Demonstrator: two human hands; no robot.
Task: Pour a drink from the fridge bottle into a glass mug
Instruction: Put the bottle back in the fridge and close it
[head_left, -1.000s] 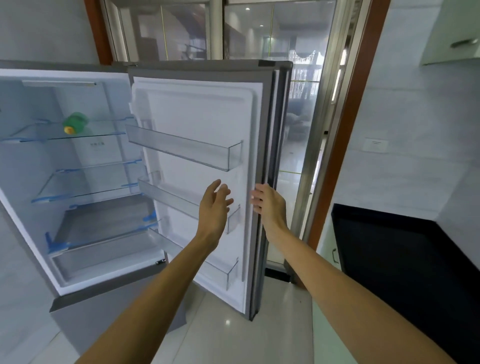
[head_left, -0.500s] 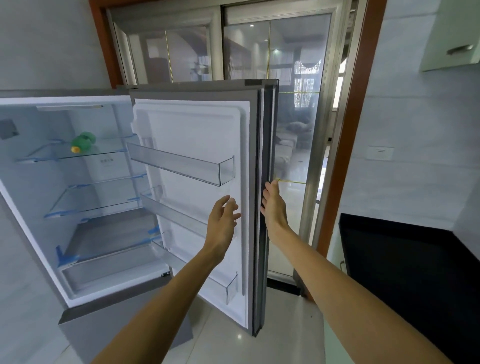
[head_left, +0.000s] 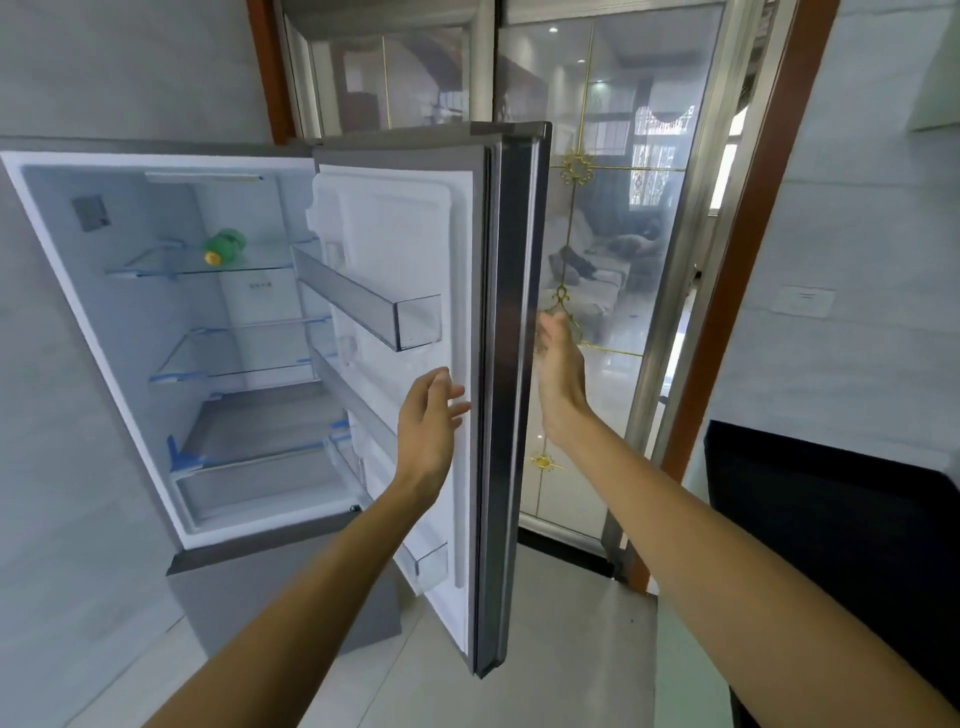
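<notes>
1. The fridge (head_left: 57, 291) fills the left half of the frame with its upper compartment open. Its door (head_left: 511, 364) is swung out to the centre of the frame, so the grey outer edge faces the camera.
2. The bottle (head_left: 224, 247), green with a yellow cap, lies on its side on the top glass shelf (head_left: 156, 265) in the upper left of the frame. Its cap points towards the camera. It is well apart from both hands.
3. The left hand (head_left: 431, 421) is raised at the centre of the frame, in front of the door's white inner lining and just beside the door seal. Its grip is apart, with fingers loosely straight and holding nothing. Whether the fingertips touch the lining cannot be told.
4. The right hand (head_left: 558, 374) is raised just right of centre, on the outer side of the door edge. Its grip is also apart, with fingers pointing up, blurred and holding nothing. Whether it touches the door cannot be told.
5. An upper door bin (head_left: 363, 301) juts from the lining above the left hand, and a lower door bin (head_left: 431, 566) sits near the door's bottom.
6. A clear drawer (head_left: 260, 488) sits at the bottom of the compartment.
7. Behind the door, at the upper centre, stands a glass sliding door (head_left: 623, 208) with gold trim.
8. A black bench (head_left: 831, 519) lies at the right edge of the frame.
</notes>
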